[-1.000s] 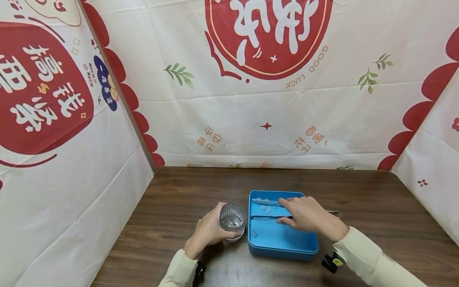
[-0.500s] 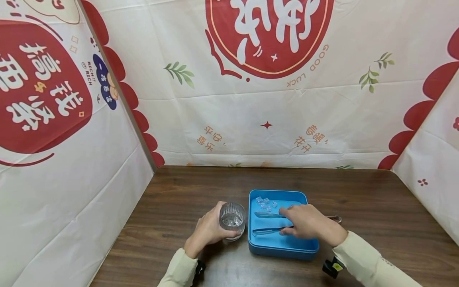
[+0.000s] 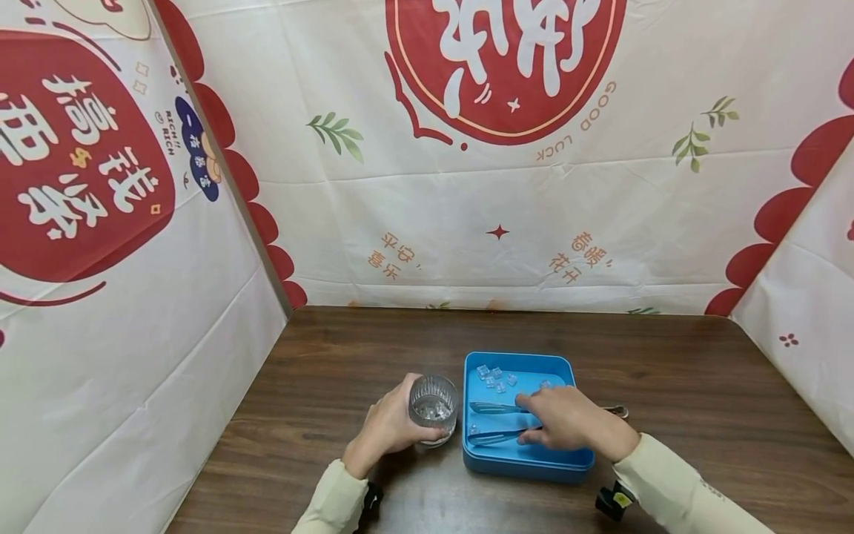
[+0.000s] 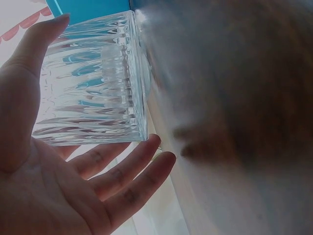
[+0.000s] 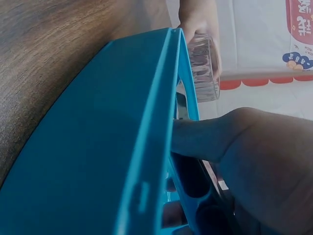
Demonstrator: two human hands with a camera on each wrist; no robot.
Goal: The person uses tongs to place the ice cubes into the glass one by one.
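Brown tabletop, tongs between right thumb and fingers.

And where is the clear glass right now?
In the head view, the clear glass is at lower centre, held in the person's left grip, just to the left of the blue box with the small clear cubes.

The cup looks ribbed glass, the box smooth plastic.
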